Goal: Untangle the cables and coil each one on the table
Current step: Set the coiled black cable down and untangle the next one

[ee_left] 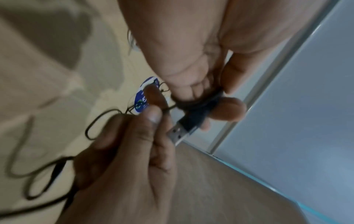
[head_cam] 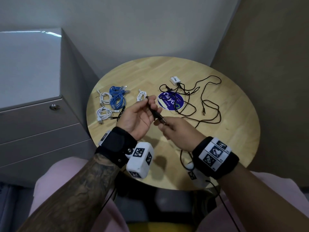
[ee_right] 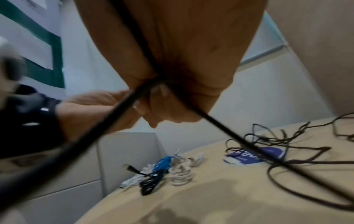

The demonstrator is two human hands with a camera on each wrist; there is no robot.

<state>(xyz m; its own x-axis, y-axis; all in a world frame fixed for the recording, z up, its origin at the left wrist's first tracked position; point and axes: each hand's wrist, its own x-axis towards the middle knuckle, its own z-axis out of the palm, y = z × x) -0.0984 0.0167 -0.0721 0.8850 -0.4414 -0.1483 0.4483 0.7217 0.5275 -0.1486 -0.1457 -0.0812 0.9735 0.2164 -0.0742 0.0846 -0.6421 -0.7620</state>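
Left hand [head_cam: 138,118] palm up, fingers curled round a small bundle of black cable [head_cam: 154,113] with its USB plug [ee_left: 177,133] sticking out toward the right hand [head_cam: 177,131], which pinches the same cable just past the plug. Both above the round table [head_cam: 234,139]. Rest of black cable sprawls loose over the blue sticker [head_cam: 170,101]. Coiled white and blue cables [head_cam: 117,97] lie at table's left.

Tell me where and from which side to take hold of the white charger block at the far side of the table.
Probably grip the white charger block across its two long flat sides, coming from above and from its far left end. A black cable plugs into its near right end and trails off in loose tangles, so that end is crowded. The block lies flat on the table.
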